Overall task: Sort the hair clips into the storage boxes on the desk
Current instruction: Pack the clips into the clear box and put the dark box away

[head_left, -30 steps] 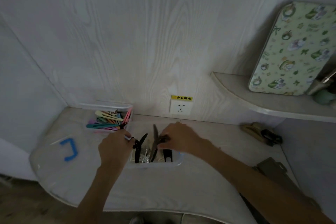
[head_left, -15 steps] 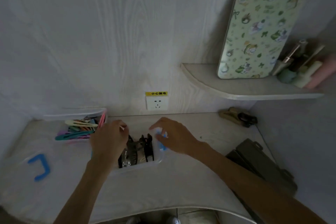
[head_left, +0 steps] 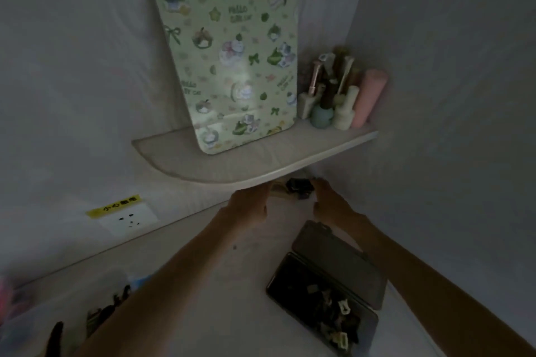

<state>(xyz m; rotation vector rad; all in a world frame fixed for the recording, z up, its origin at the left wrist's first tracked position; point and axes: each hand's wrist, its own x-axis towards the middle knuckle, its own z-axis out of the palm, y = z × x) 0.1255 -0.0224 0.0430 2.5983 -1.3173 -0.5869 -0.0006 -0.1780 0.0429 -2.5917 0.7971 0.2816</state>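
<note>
A black claw clip [head_left: 300,186] and a beige clip [head_left: 278,190] lie on the desk at the back right corner, half hidden under the shelf [head_left: 261,162]. My left hand [head_left: 249,204] reaches toward them with straight fingers, its tips hidden by the shelf edge beside the beige clip. My right hand [head_left: 330,203] is stretched out just right of the black clip, fingertips close to it, holding nothing I can see. A clear box [head_left: 37,316] with black clips [head_left: 107,313] sits at the lower left. A dark open case [head_left: 290,278] at the lower right holds several small clips.
A patterned green mirror [head_left: 232,55] leans on the shelf beside several bottles [head_left: 339,95]. A wall socket [head_left: 127,219] with a yellow label is at the left. Walls close the corner on the right and behind. A pink blur [head_left: 5,293] marks the left edge.
Both hands left the clear box of black clips and moved right to the corner under the shelf. The view swung right and up, bringing the dark case into sight.
</note>
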